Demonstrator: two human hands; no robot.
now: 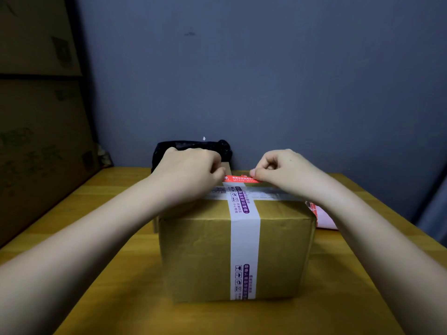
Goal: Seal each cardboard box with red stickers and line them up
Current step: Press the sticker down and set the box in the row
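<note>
— Fingers [260,174] first: what are they doing?
— Both sets are curled. The right hand [280,169] pinches one end of a red sticker [242,178], and the left hand [188,170] pinches the other end, at the far top edge of the cardboard box [237,250].
— Where is the box?
— Mid-bench [121,298], dead centre of the view, with the sticker at twelve o'clock on its lid.
— How does it look?
— Plain brown, slightly creased. A white tape band [244,250] with purple print and small handling symbols runs down the front face and over the top; another pale strip crosses it on the lid. The sticker is narrow, red with white lettering too small to read.
— Anything nearby?
— At three o'clock of the box, a white sheet with red stickers [320,217] lies on the bench, partly hidden by the right forearm. At twelve o'clock, behind the hands, sits a black bag [193,146] against the wall.
</note>
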